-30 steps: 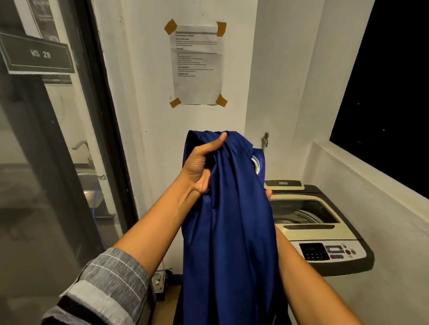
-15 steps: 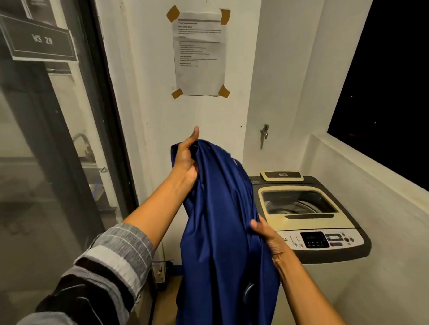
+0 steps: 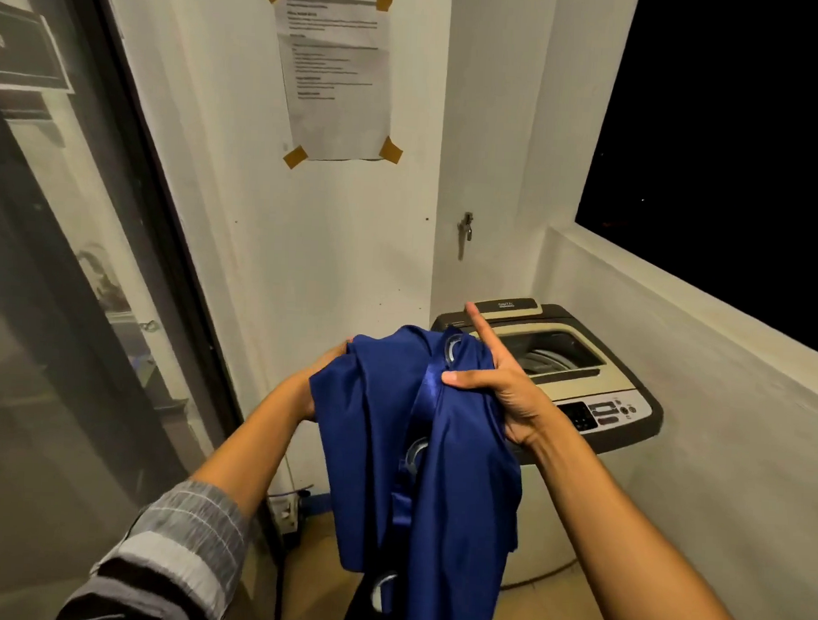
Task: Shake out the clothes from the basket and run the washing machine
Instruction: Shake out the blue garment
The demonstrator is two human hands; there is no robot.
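Note:
A dark blue cloth (image 3: 391, 449) with metal eyelet rings hangs bunched between both hands at chest height, its lower part dropping out of view at the bottom. My left hand (image 3: 322, 374) grips its left upper edge, mostly hidden behind the fabric. My right hand (image 3: 497, 384) grips the right upper edge with thumb and lower fingers, its index finger sticking straight up. Behind and to the right stands a top-loading washing machine (image 3: 619, 394), lid open, drum visible, control panel at the front.
A dark glass door (image 3: 70, 295) fills the left side. A paper notice (image 3: 335, 72) is taped to the white wall ahead. A low white ledge (image 3: 703, 294) under a dark window runs along the right. A socket box (image 3: 288, 510) and cables sit on the floor.
Both hands lowered the blue cloth from head height to chest height. My right hand moved up from the cloth's middle to its top edge. The view tilted downward.

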